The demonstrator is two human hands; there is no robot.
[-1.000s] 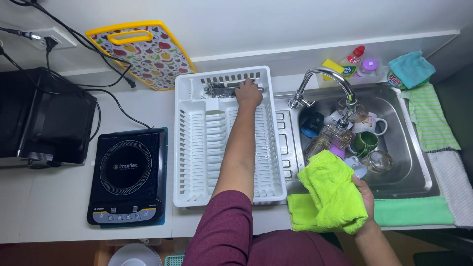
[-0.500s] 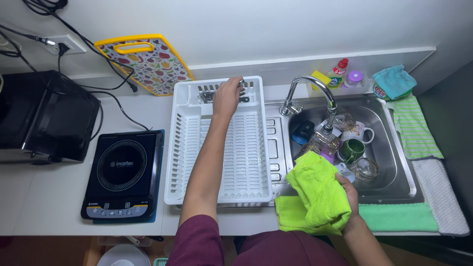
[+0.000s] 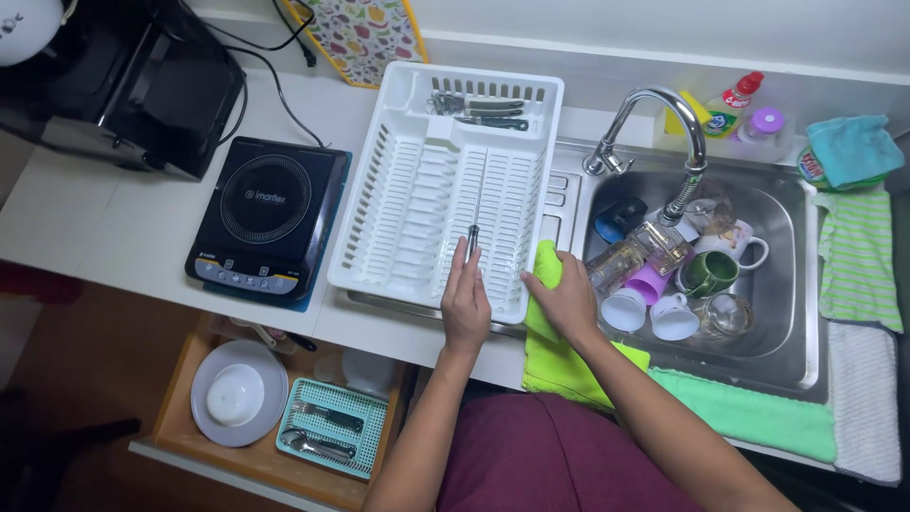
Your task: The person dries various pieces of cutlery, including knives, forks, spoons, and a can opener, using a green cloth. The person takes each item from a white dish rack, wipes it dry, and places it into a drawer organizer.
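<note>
My left hand rests over the near edge of the white dish rack and holds a thin metal utensil whose end sticks out past the fingers. My right hand presses on a bright green cloth that hangs over the counter edge between the rack and the sink. A few metal utensils lie in the rack's far compartment.
The sink holds several cups, mugs and glasses under a curved tap. A black induction hob sits left of the rack. Below, an open drawer holds a white bowl and a teal cutlery tray. Towels lie right of the sink.
My left hand pulled back from the rack's far compartment to its near edge, now holding a metal utensil. My right hand moved left with the green cloth and laid it on the counter edge.
</note>
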